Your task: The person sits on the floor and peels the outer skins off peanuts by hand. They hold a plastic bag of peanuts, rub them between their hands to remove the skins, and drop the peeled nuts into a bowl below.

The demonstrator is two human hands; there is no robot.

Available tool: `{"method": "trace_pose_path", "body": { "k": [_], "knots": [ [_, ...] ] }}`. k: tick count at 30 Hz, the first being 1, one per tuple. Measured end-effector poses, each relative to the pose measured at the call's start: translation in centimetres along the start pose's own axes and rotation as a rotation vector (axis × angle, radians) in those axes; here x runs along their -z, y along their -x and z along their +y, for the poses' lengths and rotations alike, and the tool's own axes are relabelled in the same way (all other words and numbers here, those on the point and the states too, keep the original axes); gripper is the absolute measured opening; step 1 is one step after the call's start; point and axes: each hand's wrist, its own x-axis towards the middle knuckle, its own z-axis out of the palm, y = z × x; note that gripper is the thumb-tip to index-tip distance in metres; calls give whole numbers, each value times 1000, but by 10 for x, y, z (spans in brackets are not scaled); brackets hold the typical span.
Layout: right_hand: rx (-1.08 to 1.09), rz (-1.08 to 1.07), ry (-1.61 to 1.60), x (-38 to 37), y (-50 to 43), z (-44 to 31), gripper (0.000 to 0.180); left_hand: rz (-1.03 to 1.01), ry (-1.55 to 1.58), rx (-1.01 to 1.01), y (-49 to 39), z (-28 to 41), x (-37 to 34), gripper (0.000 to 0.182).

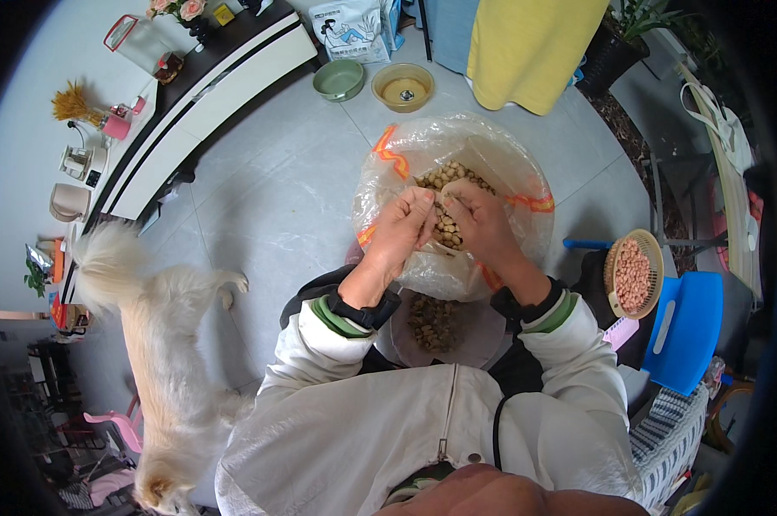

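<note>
My left hand (398,222) and my right hand (482,216) meet over an open clear plastic bag (530,161) with orange-and-yellow stripes. Their thumbs and forefingers are pinched together on a small peanut in its shell, mostly hidden by the fingertips. Unshelled peanuts (449,226) fill the middle of the bag below my hands. Nearer my body, between my legs, a pale round tub (472,345) holds broken peanut shells (432,322); the bag's edge and my left forearm partly cover it. To the right, shelled pink peanuts (633,277) lie in a beige plastic basket (611,284).
The basket rests beside a blue plastic chair (688,329). A white-and-tan dog (169,361) stands on the tiles at left. Beyond the bag are a green bowl (338,80) and a tan bowl (388,100). A long white cabinet (162,174) runs along the left wall.
</note>
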Motion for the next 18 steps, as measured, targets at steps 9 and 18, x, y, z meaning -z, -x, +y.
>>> {"method": "trace_pose_path", "body": {
  "k": [9,18],
  "knots": [
    [-32,-65,26,0,-2,5,24,0,112,-71,-3,3,0,10],
    [-21,22,199,-13,5,-5,31,57,1,-194,-6,-6,-7,8]
  ]
}}
